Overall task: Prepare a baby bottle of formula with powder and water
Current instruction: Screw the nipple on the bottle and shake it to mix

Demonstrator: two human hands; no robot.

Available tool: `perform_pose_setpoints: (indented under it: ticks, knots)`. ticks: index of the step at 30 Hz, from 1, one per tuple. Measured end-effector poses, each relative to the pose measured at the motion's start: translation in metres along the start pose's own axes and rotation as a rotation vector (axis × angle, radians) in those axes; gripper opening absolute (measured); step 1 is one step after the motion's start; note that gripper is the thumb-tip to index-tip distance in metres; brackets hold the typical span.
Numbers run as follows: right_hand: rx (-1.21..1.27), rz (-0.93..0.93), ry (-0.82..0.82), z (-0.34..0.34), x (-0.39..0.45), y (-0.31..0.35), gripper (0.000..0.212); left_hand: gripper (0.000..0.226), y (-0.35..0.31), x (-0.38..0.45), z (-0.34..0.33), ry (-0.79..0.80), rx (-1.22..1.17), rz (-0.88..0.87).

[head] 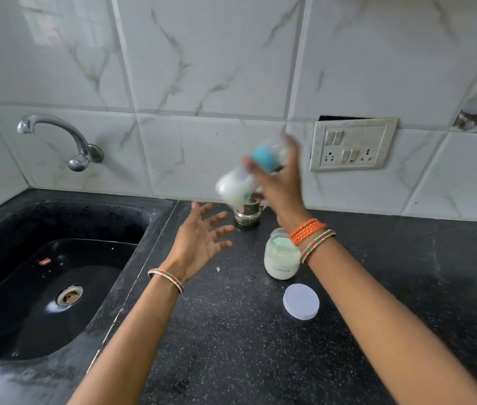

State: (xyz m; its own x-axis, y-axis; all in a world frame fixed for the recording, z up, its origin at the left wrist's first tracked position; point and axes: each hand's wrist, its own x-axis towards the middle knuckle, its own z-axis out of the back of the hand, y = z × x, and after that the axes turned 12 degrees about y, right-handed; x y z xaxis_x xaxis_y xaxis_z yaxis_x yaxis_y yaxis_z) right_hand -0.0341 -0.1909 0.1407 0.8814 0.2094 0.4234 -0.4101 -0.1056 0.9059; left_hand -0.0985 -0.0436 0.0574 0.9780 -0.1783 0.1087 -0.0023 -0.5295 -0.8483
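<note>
Gripped in the right hand point(278, 182), the capped, milky bottle point(246, 179) blurs mid-shake, left hand point(199, 244) spread empty: seemingly only mixing remains.

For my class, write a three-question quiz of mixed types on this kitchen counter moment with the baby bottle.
1. True or false: the white lid is screwed onto the formula jar.
2. Which hand has the baby bottle in its grip? A) left hand B) right hand C) both
3. Fill in: the sink lies to the ____ of the formula jar.

Key
1. False: the lid lies flat on the black counter, nearer the person than the open jar.
2. B: the right hand holds the blurred, tilted bottle above a small steel vessel; the left hand is spread open below it.
3. Left.
</note>
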Motion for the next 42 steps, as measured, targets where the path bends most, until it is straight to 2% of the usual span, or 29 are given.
perform_pose_setpoints:
  ticks: [1,2,3,4,6,7,8,11,12,13,15,16,17,19,20,21,23,24,27,30,34,37,42]
  knots:
    - [0.259,0.070,-0.189,0.003,0.003,0.005,0.075,0.059,-0.001,-0.001,0.006,-0.049,0.003,0.002]
    - [0.416,0.135,-0.327,0.004,0.002,0.005,0.072,0.058,-0.001,-0.003,0.013,-0.095,0.025,0.014]
    - [0.404,0.166,-0.392,0.003,-0.002,0.003,0.071,0.057,0.001,-0.005,0.018,-0.131,0.050,0.032]
    - [0.267,0.152,-0.327,0.002,-0.010,-0.001,0.071,0.056,0.002,-0.007,0.022,-0.155,0.072,0.054]
    - [-0.177,0.035,0.094,-0.004,-0.029,-0.014,0.075,0.052,0.005,-0.010,0.028,-0.191,0.131,0.098]
    - [-0.313,0.015,0.220,-0.003,-0.036,-0.025,0.076,0.050,0.006,-0.011,0.030,-0.204,0.157,0.107]
    - [-0.319,0.048,0.189,-0.002,-0.034,-0.028,0.075,0.046,0.005,-0.011,0.032,-0.211,0.168,0.103]
    - [0.188,0.132,-0.307,-0.004,-0.018,-0.016,0.073,0.033,-0.002,-0.008,0.027,-0.200,0.144,0.077]
    - [0.217,0.156,-0.360,-0.004,-0.016,-0.016,0.073,0.030,-0.004,-0.007,0.025,-0.195,0.145,0.074]
    - [0.106,0.143,-0.272,-0.006,-0.016,-0.013,0.074,0.028,-0.006,-0.006,0.022,-0.188,0.153,0.074]
    - [-0.220,0.042,0.126,-0.006,-0.023,-0.017,0.077,0.027,-0.008,-0.006,0.020,-0.178,0.172,0.078]
    - [-0.271,0.039,0.186,-0.005,-0.026,-0.020,0.076,0.028,-0.010,-0.006,0.019,-0.180,0.170,0.072]
    - [-0.225,0.070,0.126,-0.002,-0.025,-0.021,0.075,0.028,-0.011,-0.006,0.020,-0.178,0.162,0.066]
    - [0.105,0.138,-0.213,-0.001,-0.022,-0.016,0.074,0.028,-0.013,-0.008,0.020,-0.165,0.138,0.062]
    - [0.163,0.181,-0.294,0.000,-0.022,-0.015,0.074,0.028,-0.012,-0.008,0.019,-0.157,0.133,0.066]
    - [0.108,0.186,-0.247,0.000,-0.023,-0.010,0.074,0.028,-0.012,-0.008,0.017,-0.146,0.136,0.076]
    - [-0.129,0.128,0.029,-0.001,-0.025,-0.013,0.074,0.029,-0.011,-0.008,0.013,-0.117,0.146,0.110]
    - [-0.190,0.112,0.090,-0.002,-0.028,-0.013,0.073,0.029,-0.011,-0.008,0.011,-0.097,0.135,0.121]
    - [-0.083,0.128,0.003,0.001,-0.027,-0.021,0.070,0.035,-0.012,-0.007,0.003,0.015,0.043,0.138]
    - [-0.093,0.077,0.142,0.003,-0.025,-0.022,0.070,0.045,-0.011,-0.007,-0.003,0.095,0.005,0.187]
    - [-0.119,-0.038,0.250,0.008,-0.020,-0.026,0.070,0.045,-0.009,-0.009,-0.004,0.040,-0.059,0.109]
    - [-0.172,-0.086,0.275,0.008,-0.014,-0.022,0.080,0.039,-0.003,-0.008,-0.004,-0.002,-0.070,0.012]
    - [-0.187,-0.020,0.109,0.000,-0.021,-0.027,0.093,0.041,-0.001,-0.003,-0.013,-0.041,0.025,-0.176]
